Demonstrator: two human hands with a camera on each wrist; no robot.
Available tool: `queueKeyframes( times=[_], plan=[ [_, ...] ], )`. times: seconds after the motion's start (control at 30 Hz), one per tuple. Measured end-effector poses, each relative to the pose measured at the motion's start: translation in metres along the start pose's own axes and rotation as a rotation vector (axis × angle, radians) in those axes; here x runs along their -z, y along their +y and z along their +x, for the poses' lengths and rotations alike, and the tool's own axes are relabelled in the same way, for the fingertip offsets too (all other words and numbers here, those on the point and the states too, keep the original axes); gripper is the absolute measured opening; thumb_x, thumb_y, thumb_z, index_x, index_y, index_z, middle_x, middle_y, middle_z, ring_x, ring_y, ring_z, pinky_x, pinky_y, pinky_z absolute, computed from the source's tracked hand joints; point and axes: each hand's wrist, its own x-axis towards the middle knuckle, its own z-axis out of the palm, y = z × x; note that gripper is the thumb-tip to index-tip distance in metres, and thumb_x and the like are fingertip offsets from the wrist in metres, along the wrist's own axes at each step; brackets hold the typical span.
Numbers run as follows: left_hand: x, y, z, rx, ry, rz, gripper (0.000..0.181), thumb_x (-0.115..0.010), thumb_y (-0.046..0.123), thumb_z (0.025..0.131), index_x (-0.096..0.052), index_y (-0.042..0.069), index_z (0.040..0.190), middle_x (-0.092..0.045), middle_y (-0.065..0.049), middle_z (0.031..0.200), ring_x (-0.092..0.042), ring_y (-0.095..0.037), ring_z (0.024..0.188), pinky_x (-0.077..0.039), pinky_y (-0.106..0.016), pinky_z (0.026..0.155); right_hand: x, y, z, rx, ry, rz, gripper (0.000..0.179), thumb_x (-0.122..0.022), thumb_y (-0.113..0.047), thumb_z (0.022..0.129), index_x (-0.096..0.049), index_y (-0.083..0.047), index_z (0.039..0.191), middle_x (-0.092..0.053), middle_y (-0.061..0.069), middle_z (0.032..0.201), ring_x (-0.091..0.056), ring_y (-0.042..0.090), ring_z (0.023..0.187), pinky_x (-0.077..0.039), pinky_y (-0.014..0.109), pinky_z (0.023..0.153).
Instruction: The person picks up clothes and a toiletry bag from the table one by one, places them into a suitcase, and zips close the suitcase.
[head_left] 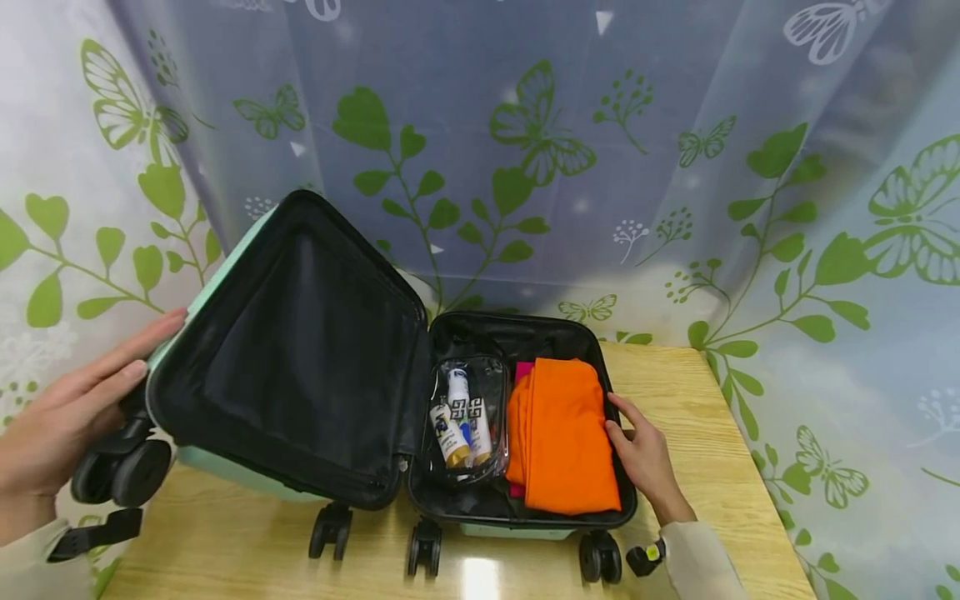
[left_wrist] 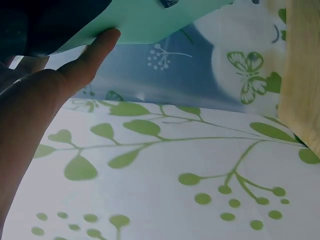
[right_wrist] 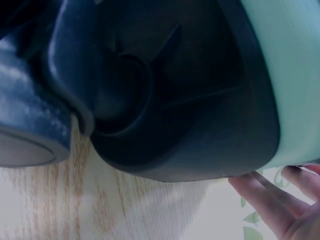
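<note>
A mint-green suitcase stands open on the wooden table, its lid [head_left: 315,350] tilted up on the left. My left hand [head_left: 82,408] is at the lid's outer left edge beside a black wheel, fingers straight against the green shell [left_wrist: 145,25]. At the right rim of the suitcase base [head_left: 525,327], my right hand [head_left: 647,454] rests its fingertips and thumb. Folded orange clothing [head_left: 572,437] lies in the base, with a bit of pink fabric [head_left: 522,371] beneath it. Left of it is a clear pouch [head_left: 491,371] with several small bottles [head_left: 452,435].
Black wheels [head_left: 600,557] stick out along the suitcase's near side. The wooden tabletop [head_left: 675,392] extends to the right of the case. A curtain [head_left: 465,150] with green leaves and butterflies hangs behind and at both sides.
</note>
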Motion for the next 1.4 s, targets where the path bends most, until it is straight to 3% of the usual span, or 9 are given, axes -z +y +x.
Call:
queueKeyframes(
  times=[0.2, 0.37, 0.5, 0.77, 1.03, 1.27, 1.4],
  plan=[
    [-0.012, 0.013, 0.003, -0.029, 0.017, 0.092, 0.057, -0.028, 0.003, 0.119, -0.025, 0.011, 0.175, -0.006, 0.010, 0.185, -0.003, 0.005, 0.166, -0.020, -0.005, 0.116, 0.001, -0.001, -0.001, -0.008, 0.007, 0.005, 0.049, -0.061, -0.020, 0.113, -0.055, -0.015, 0.162, -0.059, 0.025, 0.157, -0.080, 0.020, 0.094, -0.056, 0.023, 0.069],
    [-0.019, 0.023, 0.005, -0.013, 0.024, 0.241, 0.057, -0.029, 0.006, 0.119, -0.025, 0.016, 0.176, -0.004, 0.013, 0.185, -0.002, 0.007, 0.165, -0.019, -0.003, 0.113, 0.001, 0.000, -0.002, -0.010, 0.003, 0.014, 0.049, -0.061, -0.020, 0.114, -0.054, -0.015, 0.162, -0.059, 0.024, 0.158, -0.079, 0.011, 0.091, -0.056, 0.023, 0.070],
    [-0.024, 0.031, 0.007, -0.047, 0.022, 0.295, 0.058, -0.032, 0.002, 0.118, -0.027, 0.015, 0.175, -0.006, 0.009, 0.185, -0.005, 0.005, 0.165, -0.018, -0.004, 0.114, 0.001, 0.000, -0.003, -0.013, 0.001, 0.025, 0.049, -0.061, -0.020, 0.113, -0.054, -0.014, 0.162, -0.060, 0.025, 0.156, -0.076, 0.004, 0.088, -0.056, 0.023, 0.069],
    [-0.033, 0.044, 0.014, -0.092, 0.031, 0.265, 0.059, -0.037, -0.002, 0.116, -0.033, 0.011, 0.173, -0.011, 0.006, 0.185, -0.006, -0.001, 0.168, -0.019, -0.007, 0.116, 0.000, 0.001, -0.002, -0.009, 0.003, 0.032, 0.049, -0.061, -0.021, 0.114, -0.054, -0.015, 0.162, -0.060, 0.025, 0.156, -0.075, 0.002, 0.087, -0.056, 0.023, 0.069],
    [-0.042, 0.052, 0.022, -0.180, -0.025, 0.198, 0.061, -0.036, -0.010, 0.112, -0.032, 0.003, 0.171, -0.007, -0.001, 0.186, -0.004, -0.007, 0.169, -0.016, -0.011, 0.121, -0.001, 0.001, -0.001, -0.004, 0.006, 0.043, 0.049, -0.061, -0.019, 0.113, -0.054, -0.014, 0.162, -0.062, 0.026, 0.154, -0.074, 0.001, 0.083, -0.055, 0.023, 0.067],
    [-0.052, 0.061, 0.027, -0.233, -0.041, 0.223, 0.062, -0.039, -0.013, 0.110, -0.035, 0.002, 0.170, -0.009, -0.003, 0.186, -0.006, -0.009, 0.170, -0.015, -0.011, 0.122, -0.001, 0.002, -0.002, -0.005, 0.003, 0.037, 0.049, -0.060, -0.019, 0.114, -0.054, -0.013, 0.162, -0.062, 0.026, 0.153, -0.073, 0.000, 0.083, -0.055, 0.023, 0.068],
    [-0.057, 0.065, 0.031, -0.269, -0.060, 0.164, 0.061, -0.039, -0.014, 0.109, -0.036, -0.001, 0.169, -0.010, -0.004, 0.185, -0.004, -0.011, 0.171, -0.014, -0.012, 0.123, 0.000, 0.000, -0.001, -0.006, 0.006, 0.042, 0.050, -0.061, -0.018, 0.113, -0.054, -0.013, 0.162, -0.065, 0.027, 0.147, -0.071, 0.001, 0.077, -0.053, 0.024, 0.064]
  ],
)
